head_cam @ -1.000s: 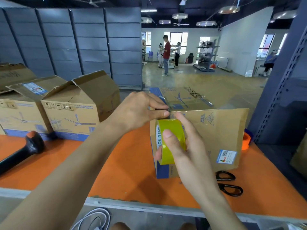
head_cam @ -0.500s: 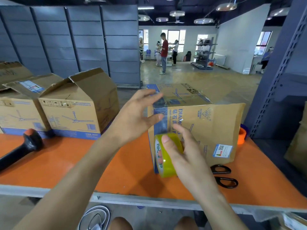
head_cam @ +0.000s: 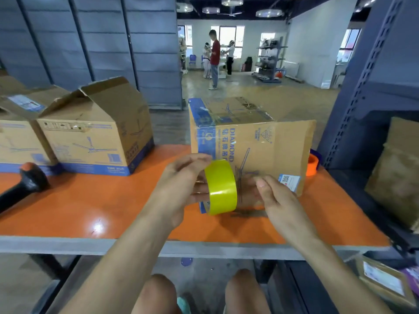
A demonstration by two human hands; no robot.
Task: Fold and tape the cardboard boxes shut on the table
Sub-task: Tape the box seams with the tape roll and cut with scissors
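Left hand (head_cam: 181, 184): closed on the yellow tape roll (head_cam: 221, 186), which is held on edge in front of the box, above the table.
Right hand (head_cam: 275, 196): fingers drawn together just right of the roll; whether anything is pinched between them cannot be told.
Box being taped (head_cam: 249, 146): stood on the orange table (head_cam: 90, 207), clear tape seen across its top and down its blue front corner.
Other boxes (head_cam: 95, 132): set at the table's left, top flaps raised.
Orange tape roll (head_cam: 313, 165): partly hidden behind the box's right side.
Black-handled tool (head_cam: 22, 186): laid at the left edge.
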